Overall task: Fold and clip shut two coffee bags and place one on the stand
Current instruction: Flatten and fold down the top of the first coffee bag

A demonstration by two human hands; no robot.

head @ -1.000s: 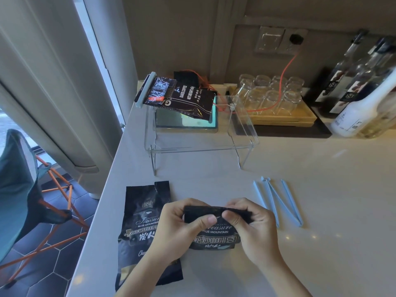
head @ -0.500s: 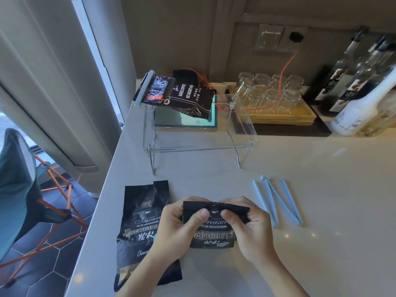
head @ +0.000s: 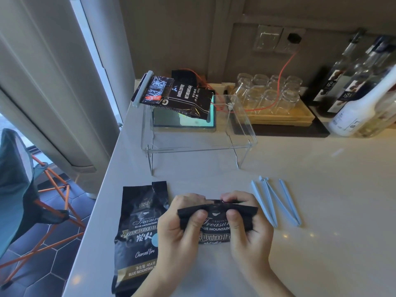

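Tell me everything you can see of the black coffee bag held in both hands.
The black glossy coffee bag with white "Treasure Blue Mountain" print lies on the pale countertop, its top rolled into a flat band. The left hand and right hand pinch that fold, thumbs in front. No clip is on it; its lower part is hidden by the hands.

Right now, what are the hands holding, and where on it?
Both the left hand and the right hand grip the same coffee bag by its folded-over top edge, thumbs in front, fingers behind. The other bag lies untouched.
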